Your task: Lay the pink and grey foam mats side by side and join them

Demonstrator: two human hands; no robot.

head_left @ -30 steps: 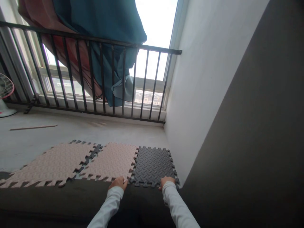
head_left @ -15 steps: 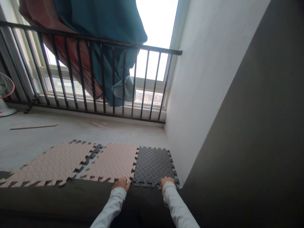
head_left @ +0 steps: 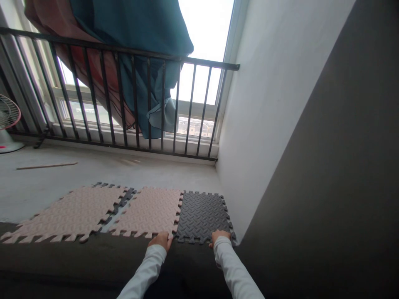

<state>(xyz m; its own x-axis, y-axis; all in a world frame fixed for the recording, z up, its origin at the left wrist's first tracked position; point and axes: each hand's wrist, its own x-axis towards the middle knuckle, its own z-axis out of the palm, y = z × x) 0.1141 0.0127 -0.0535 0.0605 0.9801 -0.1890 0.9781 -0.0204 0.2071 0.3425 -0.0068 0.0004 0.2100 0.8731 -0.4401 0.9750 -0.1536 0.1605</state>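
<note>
A dark grey foam puzzle mat lies on the pale ledge, its left side along the toothed right side of a pink foam puzzle mat. My left hand is closed on the pink mat's near edge at its right corner, by the seam. Farther right, my right hand is closed over the near edge of the dark grey mat, close to its right corner. The fingertips of both hands are hidden under the edges. Another pink foam mat lies to the left, over a dark mat whose teeth peek out.
A white wall rises right beside the grey mat. Behind the ledge run a black railing, a blue and pink curtain and a window. A thin stick and a fan are at the left.
The view has shifted very slightly. Both hands keep their places at the near edges, and the mats show no clear movement along the ledge.
</note>
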